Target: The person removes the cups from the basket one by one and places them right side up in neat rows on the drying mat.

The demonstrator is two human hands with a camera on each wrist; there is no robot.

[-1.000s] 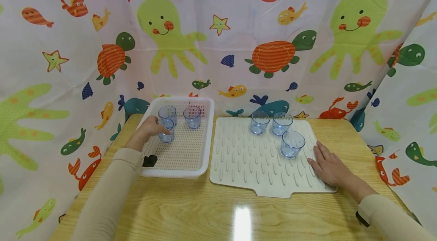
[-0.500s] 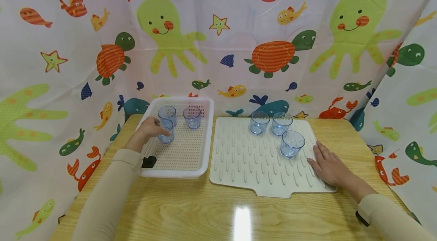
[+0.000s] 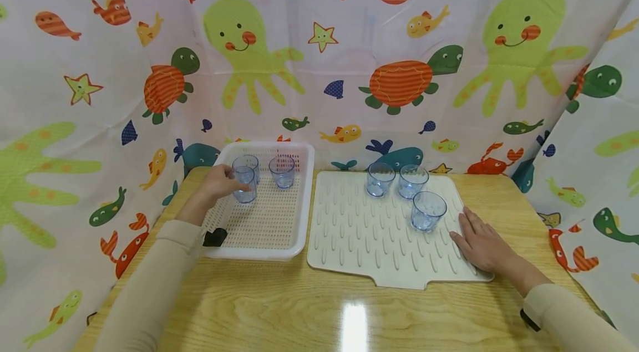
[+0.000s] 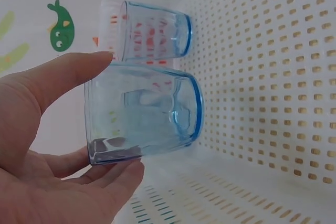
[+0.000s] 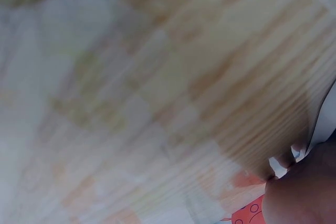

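Note:
In the head view my left hand [image 3: 217, 183] holds a clear blue drinking glass [image 3: 246, 194] inside the white plastic basket [image 3: 302, 230]. The left wrist view shows the thumb on one side of the glass [image 4: 144, 111] near its rim and the fingers on the other. Behind it in the basket stand two more glasses, one partly hidden [image 3: 253, 162] and one to the right [image 3: 282, 173]. My right hand [image 3: 483, 242] rests, fingers extended, on the right edge of a cream ridged drainboard [image 3: 349, 230]; only part of this hand [image 5: 302, 190] shows in the right wrist view.
On the drainboard stand three upright glasses, one at back left [image 3: 379, 181], one at back right [image 3: 412, 183] and one nearer [image 3: 427, 212]. Basket and board lie side by side on a wooden table [image 3: 279, 307]. A printed sea-animal curtain [image 3: 319, 113] closes off the back and sides.
My left hand and the glass it grips have risen slightly, the glass now overlapping the one behind more. The right hand has stayed on the board's edge.

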